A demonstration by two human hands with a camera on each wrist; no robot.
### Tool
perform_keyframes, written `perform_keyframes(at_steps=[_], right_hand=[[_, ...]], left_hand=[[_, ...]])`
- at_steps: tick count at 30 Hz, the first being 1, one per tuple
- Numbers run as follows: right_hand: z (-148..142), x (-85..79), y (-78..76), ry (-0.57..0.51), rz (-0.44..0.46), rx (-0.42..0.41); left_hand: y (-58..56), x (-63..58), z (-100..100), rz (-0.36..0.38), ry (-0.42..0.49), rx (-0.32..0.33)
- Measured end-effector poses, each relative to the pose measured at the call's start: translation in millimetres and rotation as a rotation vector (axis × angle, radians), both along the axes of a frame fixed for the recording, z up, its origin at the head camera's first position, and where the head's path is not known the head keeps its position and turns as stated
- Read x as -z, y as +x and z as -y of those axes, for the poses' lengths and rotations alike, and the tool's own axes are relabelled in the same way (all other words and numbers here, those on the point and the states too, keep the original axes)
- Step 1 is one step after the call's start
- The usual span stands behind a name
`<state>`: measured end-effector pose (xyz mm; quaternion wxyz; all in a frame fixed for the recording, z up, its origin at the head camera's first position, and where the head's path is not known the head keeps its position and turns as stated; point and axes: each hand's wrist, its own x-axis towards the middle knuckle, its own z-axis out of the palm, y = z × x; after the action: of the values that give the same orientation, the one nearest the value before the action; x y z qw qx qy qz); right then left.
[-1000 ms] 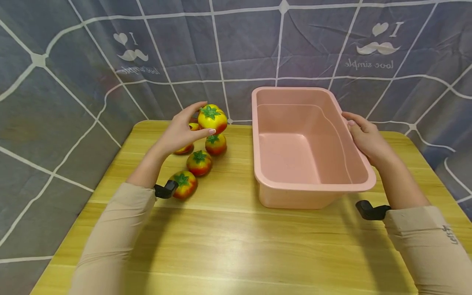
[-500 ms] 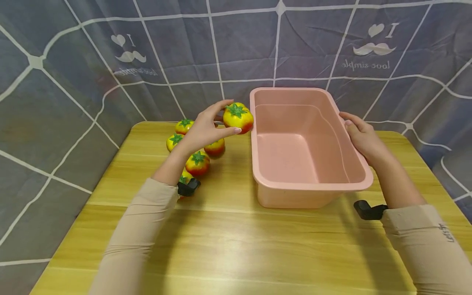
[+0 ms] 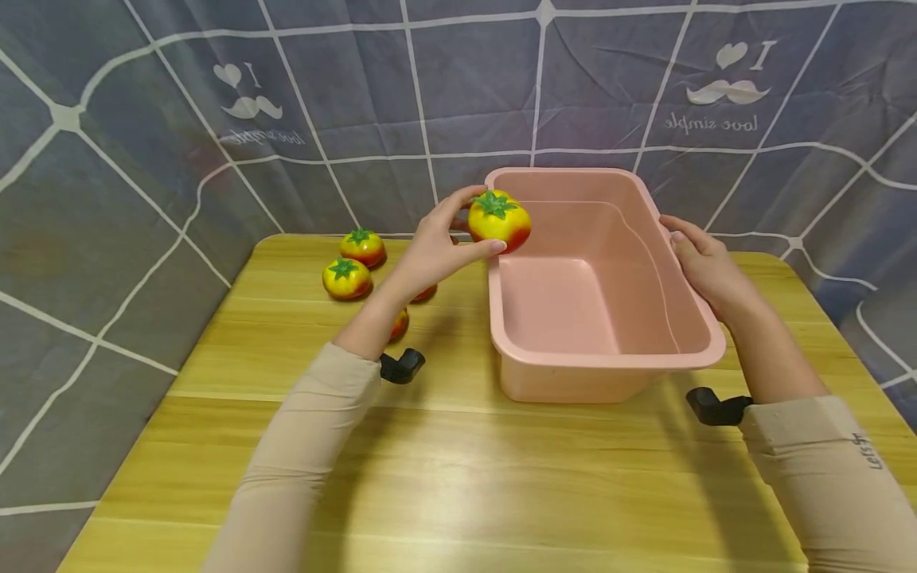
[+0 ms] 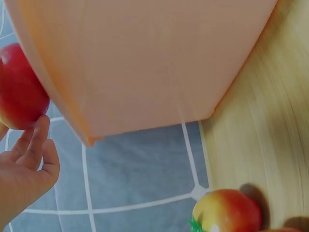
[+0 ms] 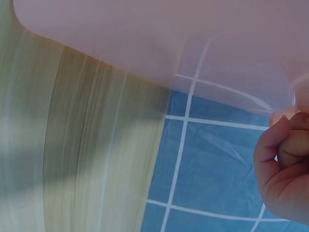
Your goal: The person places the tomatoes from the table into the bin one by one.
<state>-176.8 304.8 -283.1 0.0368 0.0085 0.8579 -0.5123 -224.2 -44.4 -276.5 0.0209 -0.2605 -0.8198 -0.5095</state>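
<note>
In the head view my left hand pinches a yellow-and-red tomato with a green star-shaped top. It is held at the left rim of a pink plastic tub, partly over the opening. The left wrist view shows the tomato's red underside close to the tub's rim, fingertips against it. On the tub's right rim my right hand keeps a grip, thumb at the edge and fingers curled, as the right wrist view also shows. The bare floor of the tub is visible.
Several more tomatoes lie on the left of the wooden table, some partly hidden by my left forearm. A grey curtain with white lines hangs behind and left of the table. Black wrist mounts stick out from both wrists.
My left hand has carried the tomato rightward from above the other tomatoes to the tub's left rim. The right hand and the tub have stayed in place.
</note>
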Motion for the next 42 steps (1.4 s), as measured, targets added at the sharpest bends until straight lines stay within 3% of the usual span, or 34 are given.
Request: perform_keyframes(at_steps=[9,13,19,29,36,42], right_hand=[[-1.4,-1.1,-1.8,0.017,0.017,0.001],[-0.6,-1.3,-1.5,0.005,0.018,-0.004],[-1.3,-0.3,-1.8,0.013,0.008,0.003],[-1.6,2.6,-0.8,-0.037,-0.01,0.014],[-2.6,4.6,-1.6,-0.111,-0.014,0.019],[-2.8,4.5,-0.6,-0.14,0.002,0.021]], left_hand=[[-0.9,6.8,-14.8,0.011,0.105,0.041],[-0.6,8.0,-18.8,-0.005,0.104,0.037],[-0.5,6.6,-22.8,-0.022,0.039,0.028],[-2.1,5.9,-30.7,-0.145,-0.188,0.055],[-2.5,8.3,-30.5,-0.176,-0.21,0.065],[1.1,7.3,-20.4,-0.169,-0.193,0.13]])
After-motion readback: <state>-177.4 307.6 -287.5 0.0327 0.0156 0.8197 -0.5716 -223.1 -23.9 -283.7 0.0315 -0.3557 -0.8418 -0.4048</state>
